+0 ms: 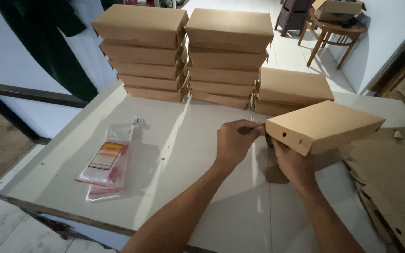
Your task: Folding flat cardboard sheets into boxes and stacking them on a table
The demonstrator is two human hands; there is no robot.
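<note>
The box (322,125), closed brown cardboard, is held tilted above the worktop (174,154), just in front of the stacks (226,56). It looks light, stiff but crushable; corners suit gripping. The right hand (292,161) cups it from beneath; the left hand (235,140) pinches its near-left corner. A plastic bag (106,164) lies left; flat cardboard (394,182) right. Dim room, tiled floor.

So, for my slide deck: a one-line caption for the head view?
Both hands hold a brown cardboard box beside stacked boxes.
</note>
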